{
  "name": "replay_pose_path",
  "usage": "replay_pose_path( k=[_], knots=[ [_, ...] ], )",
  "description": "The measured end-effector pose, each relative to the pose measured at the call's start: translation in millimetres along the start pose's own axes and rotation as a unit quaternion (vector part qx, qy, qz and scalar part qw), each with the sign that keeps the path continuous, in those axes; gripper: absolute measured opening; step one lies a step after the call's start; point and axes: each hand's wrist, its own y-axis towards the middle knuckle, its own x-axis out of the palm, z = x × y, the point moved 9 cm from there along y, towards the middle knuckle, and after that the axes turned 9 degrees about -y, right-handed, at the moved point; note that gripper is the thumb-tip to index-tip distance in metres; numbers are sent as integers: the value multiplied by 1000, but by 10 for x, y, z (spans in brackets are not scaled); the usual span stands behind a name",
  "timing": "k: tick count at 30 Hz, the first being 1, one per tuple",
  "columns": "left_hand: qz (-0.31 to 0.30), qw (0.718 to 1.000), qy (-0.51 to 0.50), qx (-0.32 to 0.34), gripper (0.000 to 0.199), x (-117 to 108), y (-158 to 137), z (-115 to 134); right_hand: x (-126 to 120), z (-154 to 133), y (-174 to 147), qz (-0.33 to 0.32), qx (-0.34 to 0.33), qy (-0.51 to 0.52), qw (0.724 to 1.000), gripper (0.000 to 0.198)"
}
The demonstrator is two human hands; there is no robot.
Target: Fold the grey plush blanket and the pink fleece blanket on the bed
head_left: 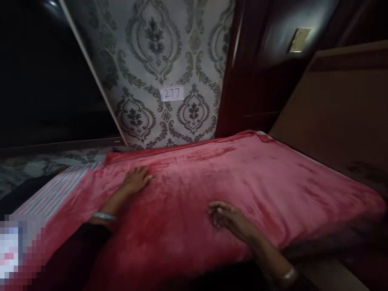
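Note:
A red plush blanket (182,194) is spread over a wide raised surface, with darker streaks in its pile. My left hand (138,179) lies flat on the blanket's left part, fingers stretched toward the wall. Over the middle of the blanket is my right hand (226,216), its fingers loosely bent and nothing visible in them; whether it touches the cloth I cannot tell. The blanket's far edge is folded along the wall side. A striped cloth (60,190) shows from beneath it on the left.
Patterned wallpaper (154,52) bearing a paper label (172,93) marked 277 rises behind the blanket. A large dark panel (45,81) stands at left. To the right are a brown board (336,105) and a switch plate (299,39). A blurred-out patch covers the lower left.

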Motion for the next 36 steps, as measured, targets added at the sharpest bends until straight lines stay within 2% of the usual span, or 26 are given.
replay_pose_path(
  k=[3, 5, 9, 13, 16, 19, 21, 23, 25, 27, 29, 32, 34, 36],
  knots=[
    [-107, 989, 22, 103, 56, 366, -332, 605, 40, -42, 17, -19, -12, 17, 1000, 43],
    [-122, 983, 27, 135, 61, 490, -586, 838, 70, -72, 25, -25, -23, 14, 999, 41],
    [-84, 984, 74, 137, 61, 534, -902, 990, 118, -183, 38, -18, -65, -24, 997, 30],
    [-77, 981, 100, 145, 62, 485, -990, 1049, 29, -254, -96, -2, -81, -65, 995, 29],
    [-89, 984, 93, 121, 63, 445, -1046, 1033, -314, -350, -385, 44, -114, -154, 981, 29],
    [-105, 986, 80, 104, 65, 469, -1208, 1031, -936, -504, -767, 133, -150, -245, 948, 35],
    [-109, 984, 70, 119, 65, 517, -1368, 1080, -1416, -618, -1015, 198, -163, -278, 926, 39],
    [-105, 982, 64, 144, 64, 572, -1530, 1149, -1863, -777, -1250, 276, -185, -325, 886, 38],
    [-91, 980, 69, 161, 62, 610, -1653, 1206, -2157, -985, -1461, 356, -222, -425, 802, 36],
    [-68, 981, 79, 165, 61, 616, -1712, 1234, -2247, -1127, -1551, 388, -238, -548, 702, 40],
    [-53, 981, 85, 165, 62, 612, -1721, 1240, -2263, -1129, -1495, 372, -206, -643, 637, 47],
    [-42, 981, 80, 172, 64, 596, -1687, 1226, -2316, -982, -1362, 339, -103, -729, 586, 52],
    [-32, 980, 71, 186, 66, 585, -1661, 1209, -2346, -899, -1324, 328, -58, -751, 571, 51],
    [-17, 978, 61, 201, 69, 585, -1638, 1184, -2357, -895, -1327, 329, -56, -751, 569, 49]
  ],
)
